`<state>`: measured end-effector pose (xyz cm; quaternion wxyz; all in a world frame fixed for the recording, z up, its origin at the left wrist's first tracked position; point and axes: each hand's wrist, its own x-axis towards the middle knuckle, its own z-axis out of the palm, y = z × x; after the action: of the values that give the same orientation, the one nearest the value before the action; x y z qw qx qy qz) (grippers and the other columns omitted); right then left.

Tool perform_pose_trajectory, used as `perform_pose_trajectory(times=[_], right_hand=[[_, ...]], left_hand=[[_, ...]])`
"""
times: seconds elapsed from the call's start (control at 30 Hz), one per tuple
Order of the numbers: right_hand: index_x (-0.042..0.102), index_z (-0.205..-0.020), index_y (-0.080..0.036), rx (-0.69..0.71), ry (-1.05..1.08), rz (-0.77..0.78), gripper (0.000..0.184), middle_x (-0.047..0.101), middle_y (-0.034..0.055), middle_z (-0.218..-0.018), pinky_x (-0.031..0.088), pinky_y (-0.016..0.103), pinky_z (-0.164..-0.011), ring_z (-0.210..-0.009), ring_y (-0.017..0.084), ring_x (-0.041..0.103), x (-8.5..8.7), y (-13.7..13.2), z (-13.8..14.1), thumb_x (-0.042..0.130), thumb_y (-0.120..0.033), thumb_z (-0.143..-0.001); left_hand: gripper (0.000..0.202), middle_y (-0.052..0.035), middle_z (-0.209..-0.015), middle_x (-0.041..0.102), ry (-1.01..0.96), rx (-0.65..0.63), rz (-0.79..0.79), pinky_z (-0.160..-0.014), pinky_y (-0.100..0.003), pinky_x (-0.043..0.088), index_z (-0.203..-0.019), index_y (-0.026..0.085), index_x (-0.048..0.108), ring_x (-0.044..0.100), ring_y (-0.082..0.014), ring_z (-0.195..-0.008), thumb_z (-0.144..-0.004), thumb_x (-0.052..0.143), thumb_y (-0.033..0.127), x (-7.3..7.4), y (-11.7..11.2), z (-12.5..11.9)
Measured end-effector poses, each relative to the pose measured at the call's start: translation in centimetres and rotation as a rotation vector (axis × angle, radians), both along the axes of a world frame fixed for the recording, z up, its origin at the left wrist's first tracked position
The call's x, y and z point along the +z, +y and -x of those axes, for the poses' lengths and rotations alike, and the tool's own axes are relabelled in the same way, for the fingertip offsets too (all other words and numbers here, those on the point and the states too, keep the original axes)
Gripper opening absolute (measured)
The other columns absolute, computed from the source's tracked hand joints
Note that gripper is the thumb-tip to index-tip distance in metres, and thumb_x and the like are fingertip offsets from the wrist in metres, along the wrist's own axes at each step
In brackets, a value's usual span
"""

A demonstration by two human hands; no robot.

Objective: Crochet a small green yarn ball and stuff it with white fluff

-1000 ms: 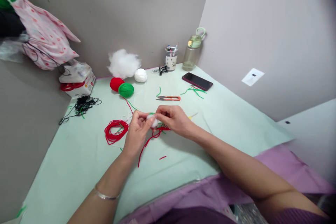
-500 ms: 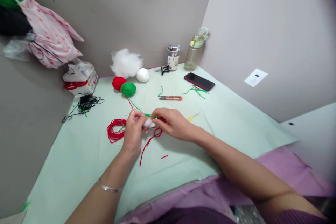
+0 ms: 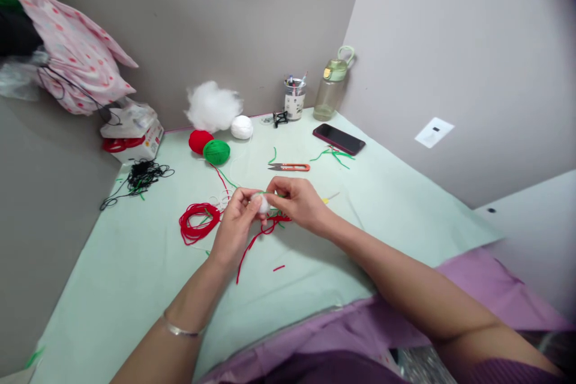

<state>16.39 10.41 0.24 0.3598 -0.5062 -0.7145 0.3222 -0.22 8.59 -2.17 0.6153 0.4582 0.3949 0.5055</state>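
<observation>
My left hand [image 3: 234, 225] is closed around a small white fluffy ball [image 3: 263, 205], thumb pressed on its near side. My right hand [image 3: 302, 205] touches the ball from the right, its thumb and forefinger pinched on green yarn, mostly hidden by the fingers. Beneath the hands lie loose red yarn strands [image 3: 245, 255]. Left of my left hand is a coil of red yarn [image 3: 183, 225]. A thin tool with a yellow handle [image 3: 326, 200] lies just behind my right hand, partly covered.
Farther back lie orange thread snips [image 3: 294, 167], a phone [image 3: 339, 138] and green yarn scraps [image 3: 335, 157]. Red [image 3: 200, 141], green [image 3: 216, 152] and white yarn balls [image 3: 242, 127] sit near white stuffing [image 3: 213, 107]. A bottle [image 3: 330, 93] and pen cup [image 3: 294, 105] stand behind; black cord [image 3: 146, 176] is left.
The white ball has turned up into fuller view between my hands. My right fingers have come closer against it, and the stretched green strand is now shorter and mostly covered.
</observation>
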Motion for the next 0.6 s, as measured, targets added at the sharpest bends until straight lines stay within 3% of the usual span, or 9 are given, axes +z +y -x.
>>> perform_pose_trajectory(times=[0.13,0.3,0.5,0.6], right_hand=[[0.057,-0.068,-0.019,-0.026,0.048,0.014,0.020,0.039,-0.0088,-0.053,0.024,0.024,-0.053,-0.053,0.009,0.033,-0.1,0.1,-0.2,0.065,-0.025,-0.085],[0.058,-0.073,-0.018,0.110,0.183,0.133,0.024,0.045,-0.0068,-0.057,0.025,0.024,-0.052,-0.053,0.009,0.034,0.3,-0.4,-0.2,0.057,-0.032,-0.092],[0.058,-0.073,-0.017,0.168,0.089,0.112,0.020,0.047,-0.0054,-0.059,0.027,0.024,-0.055,-0.056,0.010,0.038,0.8,-1.1,0.5,0.053,-0.019,-0.092],[0.059,-0.074,-0.017,0.182,0.138,0.112,0.017,0.055,-0.0041,-0.062,0.031,0.023,-0.057,-0.057,0.010,0.044,0.5,-1.2,0.9,0.053,-0.017,-0.091]], left_hand=[[0.021,0.0040,-0.083,0.064,0.022,-0.020,-0.041,-0.070,-0.025,0.054,-0.098,0.021,0.064,0.063,-0.0102,-0.068,-0.087,0.075,0.035,0.0,0.0,-0.1],[0.015,0.0050,-0.072,0.063,0.079,0.015,-0.061,-0.062,-0.025,0.052,-0.091,0.020,0.063,0.061,-0.0105,-0.058,-0.088,0.070,0.032,0.0,0.1,-0.1],[0.020,0.0070,-0.070,0.064,0.109,0.108,-0.026,-0.051,-0.022,0.049,-0.086,0.020,0.059,0.059,-0.0089,-0.048,-0.075,0.076,0.024,-0.3,0.7,-0.1],[0.024,0.0077,-0.069,0.063,0.085,0.137,0.005,-0.050,-0.021,0.049,-0.088,0.020,0.059,0.059,-0.0081,-0.048,-0.072,0.076,0.023,-0.3,0.9,0.0]])
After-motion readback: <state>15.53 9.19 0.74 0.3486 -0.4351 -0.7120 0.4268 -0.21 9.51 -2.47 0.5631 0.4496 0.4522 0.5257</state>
